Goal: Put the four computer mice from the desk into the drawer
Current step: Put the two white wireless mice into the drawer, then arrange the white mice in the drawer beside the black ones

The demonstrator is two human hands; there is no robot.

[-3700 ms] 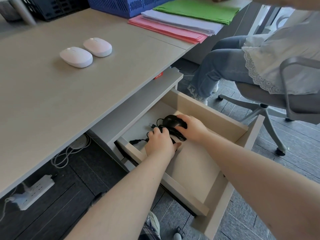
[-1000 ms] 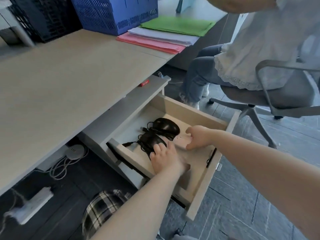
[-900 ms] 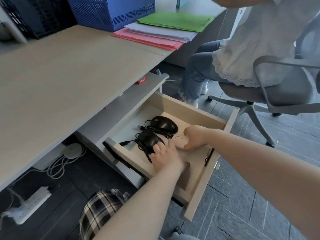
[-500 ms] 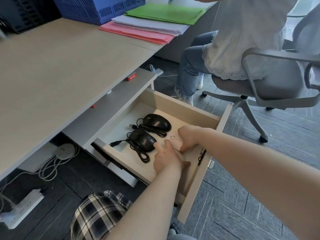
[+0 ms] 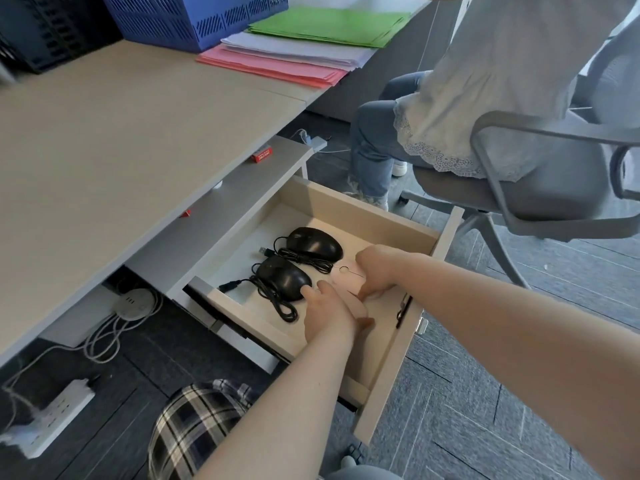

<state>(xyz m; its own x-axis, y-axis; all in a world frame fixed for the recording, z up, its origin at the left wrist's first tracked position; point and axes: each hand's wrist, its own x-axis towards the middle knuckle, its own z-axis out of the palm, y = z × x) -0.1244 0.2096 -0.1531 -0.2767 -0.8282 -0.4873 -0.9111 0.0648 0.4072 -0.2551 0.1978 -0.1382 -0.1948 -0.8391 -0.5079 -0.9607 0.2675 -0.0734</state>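
The wooden drawer [image 5: 367,216] under the desk [image 5: 121,133] stands pulled out. Two black wired mice lie inside it on the left, the far one [image 5: 317,242] and the near one [image 5: 285,277], with their cables bundled beside them. Just right of them lie two white mice. My right hand [image 5: 377,268] grips the farther white mouse [image 5: 347,274], whose wheel shows. My left hand [image 5: 327,313] lies over the nearer white mouse [image 5: 358,308], which is mostly hidden. No mouse is on the visible desktop.
A blue basket [image 5: 194,15] and stacked pink, white and green papers [image 5: 294,46] sit at the desk's far end. A person on a grey office chair [image 5: 519,188] sits just beyond the drawer. Power strips [image 5: 52,417] and cables lie on the floor under the desk.
The two white mice that lay on the desk are now in the drawer under my hands. Over the last second both hands stayed low in the drawer, right of the black mice.
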